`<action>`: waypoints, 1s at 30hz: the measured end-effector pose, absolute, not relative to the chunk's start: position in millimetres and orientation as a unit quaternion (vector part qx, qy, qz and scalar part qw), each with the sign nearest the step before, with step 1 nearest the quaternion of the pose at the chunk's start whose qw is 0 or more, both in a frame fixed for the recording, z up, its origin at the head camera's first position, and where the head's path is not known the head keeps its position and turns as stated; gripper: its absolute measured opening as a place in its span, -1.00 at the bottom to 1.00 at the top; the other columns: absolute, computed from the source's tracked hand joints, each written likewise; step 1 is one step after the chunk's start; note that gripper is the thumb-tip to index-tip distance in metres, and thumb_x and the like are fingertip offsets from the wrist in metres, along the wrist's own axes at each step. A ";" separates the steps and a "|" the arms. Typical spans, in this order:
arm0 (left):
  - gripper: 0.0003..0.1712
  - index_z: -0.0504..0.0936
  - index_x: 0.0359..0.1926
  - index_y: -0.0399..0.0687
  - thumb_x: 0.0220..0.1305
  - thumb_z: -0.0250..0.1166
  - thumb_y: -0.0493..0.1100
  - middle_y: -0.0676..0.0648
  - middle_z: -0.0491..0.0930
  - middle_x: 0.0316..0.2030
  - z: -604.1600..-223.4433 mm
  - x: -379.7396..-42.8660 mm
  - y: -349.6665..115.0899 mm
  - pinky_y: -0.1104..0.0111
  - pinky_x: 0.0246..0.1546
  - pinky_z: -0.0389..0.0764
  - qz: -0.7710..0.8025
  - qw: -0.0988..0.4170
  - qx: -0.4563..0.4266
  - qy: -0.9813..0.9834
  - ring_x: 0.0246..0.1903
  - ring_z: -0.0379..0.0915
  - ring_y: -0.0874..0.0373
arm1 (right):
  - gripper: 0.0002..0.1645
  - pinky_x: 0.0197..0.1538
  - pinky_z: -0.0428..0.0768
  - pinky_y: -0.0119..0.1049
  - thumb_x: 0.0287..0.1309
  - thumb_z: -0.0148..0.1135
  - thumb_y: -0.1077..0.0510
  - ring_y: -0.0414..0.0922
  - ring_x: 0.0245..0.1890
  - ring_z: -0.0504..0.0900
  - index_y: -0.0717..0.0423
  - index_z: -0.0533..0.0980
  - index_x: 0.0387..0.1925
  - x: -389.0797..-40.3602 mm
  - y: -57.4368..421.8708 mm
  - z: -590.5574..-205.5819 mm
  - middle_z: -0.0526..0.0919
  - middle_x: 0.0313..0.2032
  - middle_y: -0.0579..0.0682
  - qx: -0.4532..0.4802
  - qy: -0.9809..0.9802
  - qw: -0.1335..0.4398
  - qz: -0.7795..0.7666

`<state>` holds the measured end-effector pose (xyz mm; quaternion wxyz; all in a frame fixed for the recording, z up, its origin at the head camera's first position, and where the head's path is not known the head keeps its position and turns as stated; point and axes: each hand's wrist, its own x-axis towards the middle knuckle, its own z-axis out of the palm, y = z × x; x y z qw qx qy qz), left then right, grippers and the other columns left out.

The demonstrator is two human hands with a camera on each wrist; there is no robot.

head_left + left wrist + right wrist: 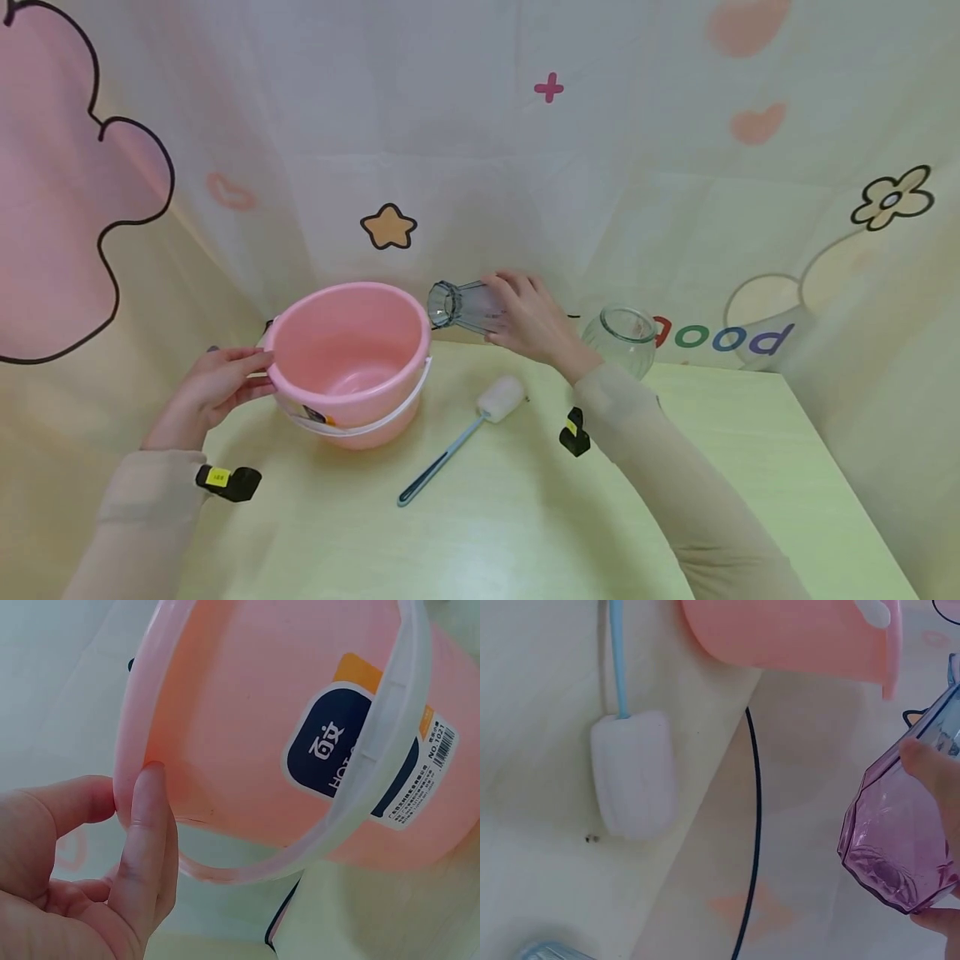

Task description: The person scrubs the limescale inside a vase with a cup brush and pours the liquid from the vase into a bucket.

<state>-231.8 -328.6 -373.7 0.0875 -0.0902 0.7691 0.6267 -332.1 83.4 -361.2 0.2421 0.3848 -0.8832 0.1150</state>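
A pink bucket (352,333) with a white handle stands at the left of the table. My left hand (225,383) pinches its rim at the left side; the left wrist view shows the thumb outside and fingers under the rim (139,712). To the right of the bucket, my right hand (528,321) grips a faceted glass vase (476,307), tipped on its side with its mouth toward the bucket. The vase looks bluish at the neck and purple at the base (892,840) in the right wrist view. Whether the vase mouth touches the bucket rim, I cannot tell.
A sponge brush (501,398) with a long blue handle lies on the table (480,542) between my arms. Behind my right forearm is a round clear glass jar (626,333). A printed curtain (465,167) hangs behind the table.
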 end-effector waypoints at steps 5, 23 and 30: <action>-0.26 0.00 0.27 -0.43 0.28 0.08 -0.05 -0.19 0.37 -0.12 -372.6 -231.2 -328.3 0.39 -0.24 0.53 0.631 0.089 -0.091 0.765 -0.31 0.51 0.22 | -0.09 0.07 0.35 0.01 -0.17 0.36 -0.08 0.17 0.09 0.24 -0.01 0.17 0.23 -334.9 72.2 -347.8 0.28 0.15 0.18 0.398 -0.880 0.246 0.082; -0.29 0.01 0.26 -0.43 0.28 0.08 -0.08 -0.10 0.42 -0.21 -371.4 -230.6 -328.1 0.39 -0.24 0.53 0.643 0.088 -0.094 0.755 -0.32 0.52 0.21 | -0.06 0.14 0.30 -0.02 -0.17 0.39 -0.11 0.13 0.16 0.17 -0.12 0.16 0.26 -337.1 31.3 -308.3 0.21 0.22 0.11 0.429 -0.869 0.241 -0.044; -0.28 0.03 0.26 -0.41 0.28 0.09 -0.05 -0.15 0.39 -0.16 -372.0 -230.8 -328.5 0.39 -0.24 0.53 0.637 0.084 -0.097 0.760 -0.32 0.51 0.21 | -0.08 0.18 0.24 -0.02 -0.13 0.34 -0.14 0.13 0.19 0.13 -0.13 0.15 0.28 -333.9 17.0 -291.9 0.18 0.24 0.11 0.430 -0.863 0.246 -0.102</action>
